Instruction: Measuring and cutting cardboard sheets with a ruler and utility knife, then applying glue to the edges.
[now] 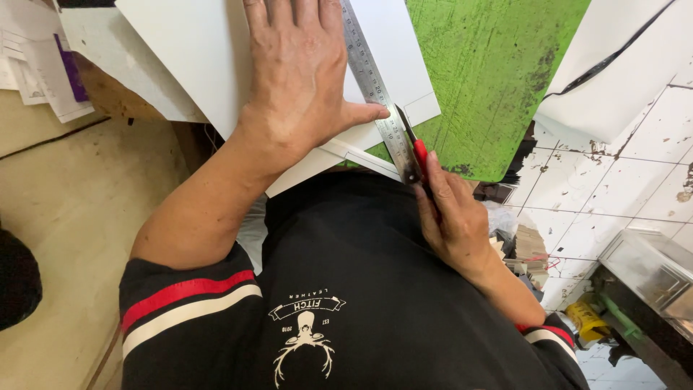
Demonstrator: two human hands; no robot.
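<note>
The fingers of the right hand [453, 217] are closed around a red-handled knife [413, 152], whose blade is laid against a steel ruler [375, 90]. The ruler is pressed flat by the spread left hand [299, 79] onto a white sheet [195, 50] over the green cutting mat [484, 72].

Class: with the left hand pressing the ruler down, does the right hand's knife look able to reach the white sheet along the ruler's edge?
Probably yes: the knife in the right hand already lies against the ruler edge on the sheet, nothing between; the left hand stays clear.
</note>
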